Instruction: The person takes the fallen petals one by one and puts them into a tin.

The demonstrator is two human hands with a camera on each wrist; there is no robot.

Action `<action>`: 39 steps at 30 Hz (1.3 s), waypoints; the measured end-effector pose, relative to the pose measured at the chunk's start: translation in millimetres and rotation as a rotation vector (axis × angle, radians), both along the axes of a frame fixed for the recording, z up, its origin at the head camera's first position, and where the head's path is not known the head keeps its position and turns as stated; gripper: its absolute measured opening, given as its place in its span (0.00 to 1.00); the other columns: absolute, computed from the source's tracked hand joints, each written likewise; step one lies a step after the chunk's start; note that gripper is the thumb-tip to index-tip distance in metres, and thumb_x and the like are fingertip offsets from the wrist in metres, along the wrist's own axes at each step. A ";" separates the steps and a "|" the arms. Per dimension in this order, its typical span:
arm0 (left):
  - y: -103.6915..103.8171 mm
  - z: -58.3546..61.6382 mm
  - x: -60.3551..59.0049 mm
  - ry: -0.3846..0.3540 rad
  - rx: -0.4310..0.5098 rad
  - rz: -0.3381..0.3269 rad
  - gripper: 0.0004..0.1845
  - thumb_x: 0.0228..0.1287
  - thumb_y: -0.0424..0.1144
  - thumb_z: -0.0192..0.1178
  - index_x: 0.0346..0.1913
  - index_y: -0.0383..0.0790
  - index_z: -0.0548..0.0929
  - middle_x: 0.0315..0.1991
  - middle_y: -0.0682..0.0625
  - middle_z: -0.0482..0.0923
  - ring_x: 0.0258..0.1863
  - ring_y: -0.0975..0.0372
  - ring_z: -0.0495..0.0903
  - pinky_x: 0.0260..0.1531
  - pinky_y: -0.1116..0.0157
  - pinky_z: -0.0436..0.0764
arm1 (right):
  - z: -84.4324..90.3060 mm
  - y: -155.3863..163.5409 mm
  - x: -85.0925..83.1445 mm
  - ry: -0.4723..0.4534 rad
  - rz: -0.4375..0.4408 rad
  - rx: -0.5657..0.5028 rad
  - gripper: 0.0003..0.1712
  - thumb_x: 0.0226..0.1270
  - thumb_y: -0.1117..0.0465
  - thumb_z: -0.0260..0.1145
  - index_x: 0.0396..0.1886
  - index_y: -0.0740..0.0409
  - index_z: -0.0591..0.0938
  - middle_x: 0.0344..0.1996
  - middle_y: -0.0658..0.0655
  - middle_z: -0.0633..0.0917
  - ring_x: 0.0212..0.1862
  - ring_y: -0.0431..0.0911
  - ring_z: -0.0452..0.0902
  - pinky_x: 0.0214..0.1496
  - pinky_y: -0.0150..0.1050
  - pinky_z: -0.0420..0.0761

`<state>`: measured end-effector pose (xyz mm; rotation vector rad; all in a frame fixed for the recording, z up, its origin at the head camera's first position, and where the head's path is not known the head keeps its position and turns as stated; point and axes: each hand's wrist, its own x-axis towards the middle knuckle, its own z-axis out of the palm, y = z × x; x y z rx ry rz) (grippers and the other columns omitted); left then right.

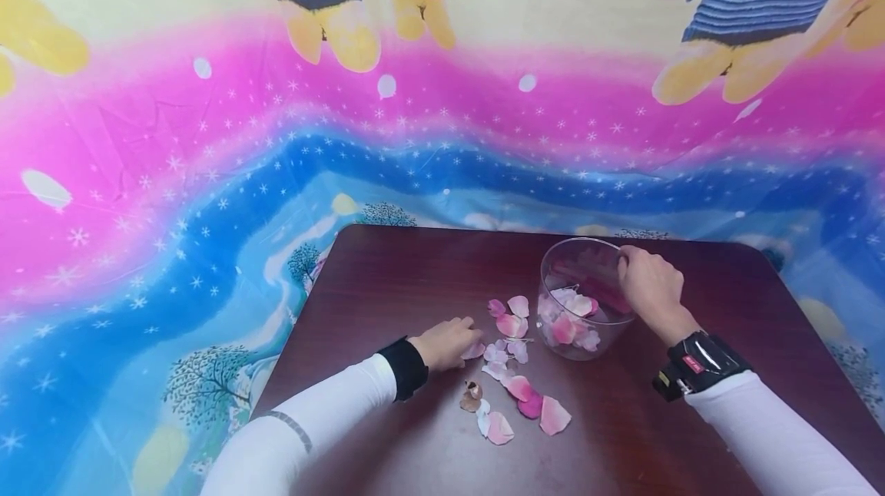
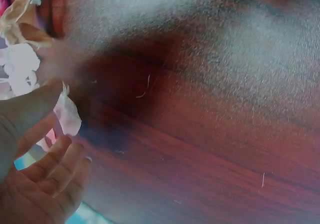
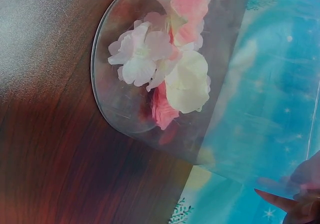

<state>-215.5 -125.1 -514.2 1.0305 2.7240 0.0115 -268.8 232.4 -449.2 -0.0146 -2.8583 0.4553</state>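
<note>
A clear glass bowl (image 1: 553, 331) stands on the dark wooden table (image 1: 401, 273), holding several pink and white petals (image 3: 165, 74). My right hand (image 1: 650, 285) grips the bowl's rim on its right side, fingers curled over the edge. Loose petals (image 1: 515, 385) lie scattered on the table to the left of and in front of the bowl. My left hand (image 1: 445, 342) rests on the table at the left edge of that scatter, its fingers curled round a pale pink petal (image 2: 67, 114) pinched against the thumb.
A browned, dried petal (image 1: 472, 396) lies near the front of the scatter. A bright pink, blue and yellow cloth with bear prints (image 1: 207, 173) hangs behind and around the table. Bare tabletop stretches to the left and far back.
</note>
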 end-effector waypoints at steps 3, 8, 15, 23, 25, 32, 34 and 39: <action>1.7 -6.1 0.8 0.012 0.016 0.015 0.20 0.54 0.36 0.76 0.50 0.45 0.84 0.43 0.50 0.79 0.42 0.59 0.82 0.45 0.66 0.83 | -0.1 0.6 0.1 -0.003 -0.001 0.000 0.16 0.74 0.60 0.53 0.51 0.58 0.83 0.30 0.68 0.85 0.31 0.65 0.81 0.19 0.52 0.68; 3.1 -18.0 0.4 0.035 0.049 0.021 0.09 0.64 0.35 0.68 0.46 0.45 0.84 0.41 0.51 0.80 0.41 0.60 0.83 0.45 0.66 0.83 | 0.2 0.7 0.3 -0.013 -0.003 -0.001 0.16 0.74 0.59 0.52 0.50 0.58 0.83 0.29 0.66 0.85 0.31 0.65 0.81 0.20 0.52 0.68; 3.2 -22.6 1.5 0.061 0.061 0.018 0.07 0.65 0.31 0.64 0.42 0.45 0.84 0.40 0.51 0.82 0.43 0.59 0.85 0.45 0.63 0.84 | 1.1 -0.2 0.4 -0.002 -0.005 -0.001 0.16 0.74 0.59 0.52 0.50 0.58 0.83 0.30 0.68 0.85 0.32 0.66 0.81 0.20 0.54 0.69; 3.3 -22.8 2.9 0.017 0.068 0.044 0.03 0.67 0.38 0.64 0.34 0.46 0.82 0.39 0.51 0.85 0.43 0.59 0.86 0.45 0.62 0.85 | -0.1 0.3 0.1 0.012 0.001 -0.001 0.16 0.73 0.59 0.52 0.50 0.58 0.83 0.32 0.71 0.86 0.33 0.68 0.82 0.19 0.54 0.68; 3.4 -22.7 3.3 0.004 0.068 0.048 0.04 0.67 0.39 0.64 0.33 0.45 0.82 0.38 0.51 0.86 0.42 0.59 0.86 0.45 0.62 0.85 | -0.6 0.7 -0.1 0.012 0.000 -0.001 0.16 0.73 0.60 0.52 0.49 0.58 0.83 0.32 0.71 0.86 0.32 0.67 0.82 0.19 0.53 0.68; 2.4 -22.6 5.2 0.008 0.068 0.029 0.04 0.65 0.36 0.64 0.32 0.46 0.82 0.37 0.52 0.85 0.40 0.60 0.85 0.44 0.62 0.85 | -0.9 0.9 -0.8 0.006 0.001 -0.003 0.15 0.74 0.60 0.53 0.49 0.58 0.83 0.31 0.69 0.86 0.32 0.66 0.81 0.20 0.54 0.68; 1.6 -23.3 5.0 0.016 0.083 0.015 0.04 0.64 0.34 0.64 0.32 0.46 0.82 0.36 0.53 0.85 0.39 0.60 0.85 0.43 0.62 0.84 | -0.7 0.7 -0.8 0.007 0.002 -0.003 0.15 0.74 0.60 0.53 0.49 0.58 0.83 0.31 0.70 0.86 0.32 0.66 0.82 0.20 0.54 0.68; 0.2 -24.3 3.1 0.036 0.125 -0.035 0.07 0.63 0.30 0.63 0.32 0.46 0.81 0.32 0.55 0.81 0.35 0.64 0.81 0.40 0.66 0.82 | -0.6 0.2 -0.4 0.012 0.005 -0.006 0.16 0.74 0.60 0.53 0.51 0.59 0.83 0.31 0.69 0.86 0.31 0.65 0.81 0.19 0.53 0.68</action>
